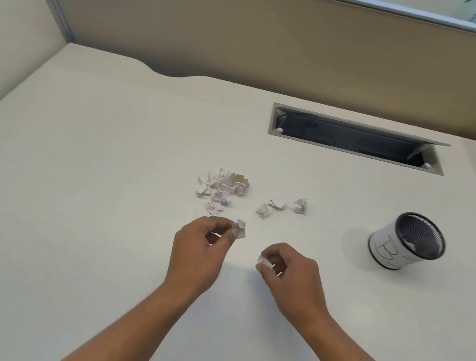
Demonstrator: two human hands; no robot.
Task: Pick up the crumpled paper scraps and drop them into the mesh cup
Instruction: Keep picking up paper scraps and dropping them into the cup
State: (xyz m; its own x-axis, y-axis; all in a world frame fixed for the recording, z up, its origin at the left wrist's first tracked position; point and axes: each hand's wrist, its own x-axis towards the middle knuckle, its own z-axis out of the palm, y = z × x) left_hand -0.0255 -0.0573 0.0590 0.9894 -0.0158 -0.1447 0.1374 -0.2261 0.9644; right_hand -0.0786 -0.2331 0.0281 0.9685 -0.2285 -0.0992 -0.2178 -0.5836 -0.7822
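Currently left hand [200, 248], right hand [293, 273] pinch scraps [239, 228]; mesh cup [389, 248] upright.

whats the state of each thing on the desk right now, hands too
left hand, pinches a paper scrap
right hand, pinches a second scrap
scrap pile, loose on the desk
three stray scraps, on the desk beside the pile
mesh cup, upright, paper already inside
cable hatch, open

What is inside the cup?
One white scrap shows low inside the cup. The near wall hides the rest of the bottom, so whether more lie there cannot be seen.
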